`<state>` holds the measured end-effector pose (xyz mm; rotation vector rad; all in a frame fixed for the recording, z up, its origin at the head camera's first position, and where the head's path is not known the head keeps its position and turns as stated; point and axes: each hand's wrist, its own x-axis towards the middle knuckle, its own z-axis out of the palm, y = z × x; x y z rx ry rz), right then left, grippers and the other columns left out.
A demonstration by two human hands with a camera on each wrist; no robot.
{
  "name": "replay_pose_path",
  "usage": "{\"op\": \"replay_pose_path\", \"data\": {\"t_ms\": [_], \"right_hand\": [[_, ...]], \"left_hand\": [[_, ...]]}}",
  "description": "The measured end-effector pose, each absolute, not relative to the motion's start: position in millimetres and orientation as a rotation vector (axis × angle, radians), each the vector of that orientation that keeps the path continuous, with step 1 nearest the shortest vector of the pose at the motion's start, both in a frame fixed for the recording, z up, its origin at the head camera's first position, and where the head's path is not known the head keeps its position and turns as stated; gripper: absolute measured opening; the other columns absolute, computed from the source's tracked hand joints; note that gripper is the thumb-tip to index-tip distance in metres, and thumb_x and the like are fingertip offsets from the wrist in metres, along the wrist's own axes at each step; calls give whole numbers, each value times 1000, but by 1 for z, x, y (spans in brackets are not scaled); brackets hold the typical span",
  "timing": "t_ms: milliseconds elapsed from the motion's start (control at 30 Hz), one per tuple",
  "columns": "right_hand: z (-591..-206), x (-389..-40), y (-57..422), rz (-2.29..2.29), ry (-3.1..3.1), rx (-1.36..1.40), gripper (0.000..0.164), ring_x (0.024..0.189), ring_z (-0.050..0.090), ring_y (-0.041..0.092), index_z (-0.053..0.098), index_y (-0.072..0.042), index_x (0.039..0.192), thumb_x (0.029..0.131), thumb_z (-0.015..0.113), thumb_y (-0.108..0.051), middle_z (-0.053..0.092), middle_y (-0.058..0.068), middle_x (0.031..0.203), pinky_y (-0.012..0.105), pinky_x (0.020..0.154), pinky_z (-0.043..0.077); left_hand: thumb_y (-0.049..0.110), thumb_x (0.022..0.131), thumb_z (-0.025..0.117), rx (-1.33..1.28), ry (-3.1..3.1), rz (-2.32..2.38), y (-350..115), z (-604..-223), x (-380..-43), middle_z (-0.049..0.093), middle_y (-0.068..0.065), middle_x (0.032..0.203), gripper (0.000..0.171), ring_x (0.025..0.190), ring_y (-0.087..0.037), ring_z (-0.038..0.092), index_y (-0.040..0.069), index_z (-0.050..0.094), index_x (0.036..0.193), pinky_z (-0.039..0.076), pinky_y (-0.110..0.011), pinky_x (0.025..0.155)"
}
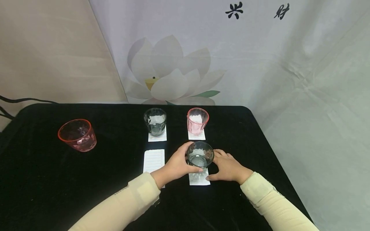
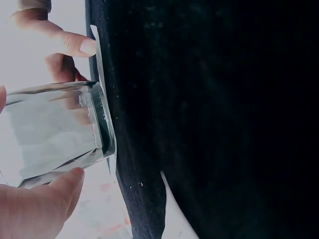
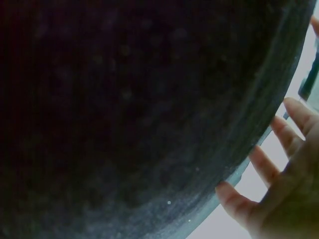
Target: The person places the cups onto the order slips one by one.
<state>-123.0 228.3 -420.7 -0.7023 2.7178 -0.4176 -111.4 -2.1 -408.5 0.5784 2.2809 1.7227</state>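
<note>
My left hand (image 1: 176, 163) grips a smoky grey glass cup (image 1: 200, 154) from its left side, thumb in front and fingers behind. The cup stands upright over the near right white paper slip (image 1: 199, 179), whose front part shows. In the left wrist view, the base of the glass cup (image 2: 97, 122) is right at the paper. My right hand (image 1: 229, 166) rests on the cloth to the right of the cup, fingers spread, with its thumb at the slip's right edge. The right wrist view shows the fingers (image 3: 264, 167) of that hand extended along the dark cloth.
Behind, another grey glass cup (image 1: 155, 123) and a pink glass cup (image 1: 198, 122) stand on paper slips. A lined slip (image 1: 154, 160) lies near my left wrist. To the left, a red-rimmed pink glass cup (image 1: 78, 136) stands on the black tablecloth (image 1: 57, 186).
</note>
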Motion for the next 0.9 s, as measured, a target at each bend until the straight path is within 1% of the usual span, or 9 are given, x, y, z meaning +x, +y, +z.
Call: {"op": "replay_pose_path", "data": {"t_ms": [433, 700, 900], "right_hand": [[-421, -124, 230, -434, 2704, -704, 83, 138, 30, 32, 44, -20, 144, 74, 78, -49, 46, 4, 145, 62, 108, 30], [-421, -125, 229, -409, 2696, -677, 87, 138, 28, 33, 40, -19, 147, 74, 78, -49, 44, 5, 147, 62, 109, 29], [-422, -125, 229, -430, 2696, -660, 87, 138, 29, 33, 40, -21, 147, 73, 79, -49, 46, 5, 146, 62, 109, 28]], "left_hand": [[18, 71, 87, 597, 2338, 1659, 0, -411, -113, 50, -12, 134, 86, 122, -29, 51, 4, 38, 140, 46, -45, 103], [19, 71, 87, 631, 2339, 1660, 1, -413, -116, 51, -11, 133, 85, 121, -29, 50, 5, 39, 140, 44, -48, 104], [19, 72, 86, 651, 2307, 1648, 1, -415, -117, 49, -8, 134, 84, 121, -26, 48, 8, 38, 140, 44, -46, 104]]}}
